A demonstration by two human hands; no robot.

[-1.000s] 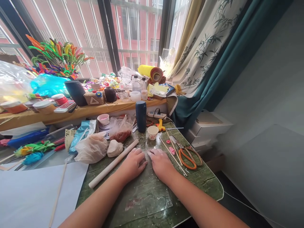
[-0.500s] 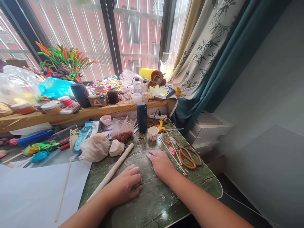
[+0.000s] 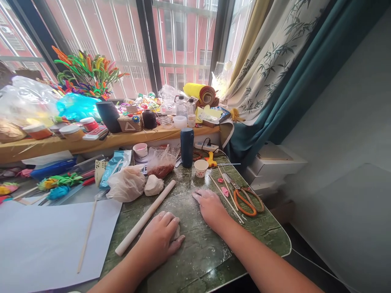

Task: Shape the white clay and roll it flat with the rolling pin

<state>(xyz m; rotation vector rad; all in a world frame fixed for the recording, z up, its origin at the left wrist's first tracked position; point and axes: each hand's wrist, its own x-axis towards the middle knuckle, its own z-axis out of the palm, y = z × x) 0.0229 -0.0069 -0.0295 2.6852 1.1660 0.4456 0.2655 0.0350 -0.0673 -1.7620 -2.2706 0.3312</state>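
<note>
My left hand [image 3: 161, 234] lies curled over a small whitish piece of clay [image 3: 176, 232], pressing it against a clear sheet [image 3: 201, 254] dusted with white powder. Most of that piece is hidden under the palm. My right hand [image 3: 210, 206] rests on the far part of the sheet, fingers drawn together; what they hold, if anything, is hidden. White smears mark the fingers of both hands. Left of the sheet lies a pale rolling pin [image 3: 146, 217], slanting away from me. Just beyond its far end sits a larger white lump of clay [image 3: 153, 185].
Orange-handled scissors [image 3: 247, 203], thin sticks [image 3: 222, 191] and pink scraps [image 3: 225, 191] lie right of my right hand. A paper cup [image 3: 201, 168], yellow glue gun [image 3: 211, 159] and dark cylinder [image 3: 187, 147] stand behind. White paper [image 3: 58, 240] covers the left side; plastic bags [image 3: 126, 184] crowd the back.
My left hand has rolled over slightly, palm lower, and the clay's edge now shows beside the thumb. The view has shifted a little; my right hand stays nearly in place.
</note>
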